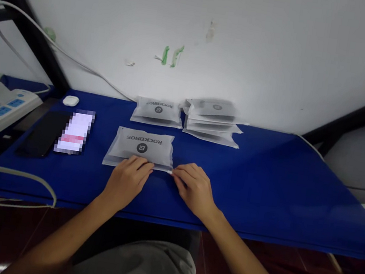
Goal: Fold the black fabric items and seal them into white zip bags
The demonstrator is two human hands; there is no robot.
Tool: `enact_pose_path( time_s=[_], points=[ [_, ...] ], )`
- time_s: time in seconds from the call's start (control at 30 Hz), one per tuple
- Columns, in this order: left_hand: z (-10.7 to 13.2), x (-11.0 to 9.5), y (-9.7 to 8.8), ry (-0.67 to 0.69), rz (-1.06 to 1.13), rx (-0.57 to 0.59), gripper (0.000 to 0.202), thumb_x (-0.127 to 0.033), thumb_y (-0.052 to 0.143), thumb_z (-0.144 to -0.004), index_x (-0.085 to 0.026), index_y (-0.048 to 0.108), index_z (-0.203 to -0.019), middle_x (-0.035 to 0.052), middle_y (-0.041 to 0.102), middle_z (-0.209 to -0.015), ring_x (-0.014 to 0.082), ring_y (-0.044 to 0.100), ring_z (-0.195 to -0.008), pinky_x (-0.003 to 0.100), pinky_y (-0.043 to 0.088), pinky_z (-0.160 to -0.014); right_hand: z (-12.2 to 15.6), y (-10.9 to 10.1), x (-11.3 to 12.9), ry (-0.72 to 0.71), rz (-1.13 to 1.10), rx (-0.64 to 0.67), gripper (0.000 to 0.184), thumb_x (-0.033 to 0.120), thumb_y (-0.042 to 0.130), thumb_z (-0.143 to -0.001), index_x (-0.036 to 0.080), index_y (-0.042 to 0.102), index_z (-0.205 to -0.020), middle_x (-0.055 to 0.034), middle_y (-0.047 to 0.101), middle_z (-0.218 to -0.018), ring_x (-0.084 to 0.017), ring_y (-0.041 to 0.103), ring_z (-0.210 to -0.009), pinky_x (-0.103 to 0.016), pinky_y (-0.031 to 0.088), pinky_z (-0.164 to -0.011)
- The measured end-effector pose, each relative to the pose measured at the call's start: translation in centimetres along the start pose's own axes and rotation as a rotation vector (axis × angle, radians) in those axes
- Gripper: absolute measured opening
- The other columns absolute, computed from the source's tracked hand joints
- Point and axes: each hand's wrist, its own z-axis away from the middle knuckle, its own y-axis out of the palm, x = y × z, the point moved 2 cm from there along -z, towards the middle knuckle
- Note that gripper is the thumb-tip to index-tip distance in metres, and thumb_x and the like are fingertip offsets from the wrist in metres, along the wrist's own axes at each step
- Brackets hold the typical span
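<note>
A frosted zipper bag [149, 143] with dark ROCKBROS lettering, upside down from where I sit, lies flat on the blue tabletop in front of me. Along its near edge, my left hand [130, 177] rests with the fingers bent together over the zip strip; the thumb is hidden. At the bag's near right corner my right hand [194, 187] pinches the small white slider [169, 172]. Behind it lies another ROCKBROS zipper bag [157, 112], and to the right of that a stack of several similar bags [212, 122] is piled against the wall.
On the left are a lit phone [75, 132], a black phone [44, 132], a white earbud case [71, 100] and a white power strip [4, 112] with plugs. A white cable [89, 69] runs down the wall. Black frame bars flank the blue tabletop [281, 184].
</note>
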Motion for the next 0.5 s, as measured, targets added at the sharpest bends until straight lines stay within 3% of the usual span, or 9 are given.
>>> enact_pose_path(
  time_s=[0.17,0.5],
  points=[
    [-1.0,-1.4,0.6,0.066,0.062,0.017,0.018,-0.02,0.048,-0.093,-0.017,0.065,-0.099,0.0047,0.069,-0.09,0.0175,0.062,-0.081,0.032,0.052,-0.073,0.2,0.1,0.1,-0.014,-0.003,0.028,0.019,0.014,0.049,-0.091,0.019,0.068,-0.089,-0.0051,0.071,-0.087,-0.018,0.06,-0.077,-0.032,0.042,-0.065],
    [-1.9,-2.2,1.4,0.13,0.047,0.08,0.02,-0.018,0.046,-0.094,-0.016,0.065,-0.091,0.004,0.068,-0.083,0.0168,0.06,-0.077,0.03,0.049,-0.068,0.0,0.0,0.3,-0.058,0.059,0.034,0.022,0.015,0.046,-0.093,0.018,0.068,-0.089,-0.0054,0.07,-0.086,-0.018,0.057,-0.077,-0.031,0.041,-0.066]
  ],
)
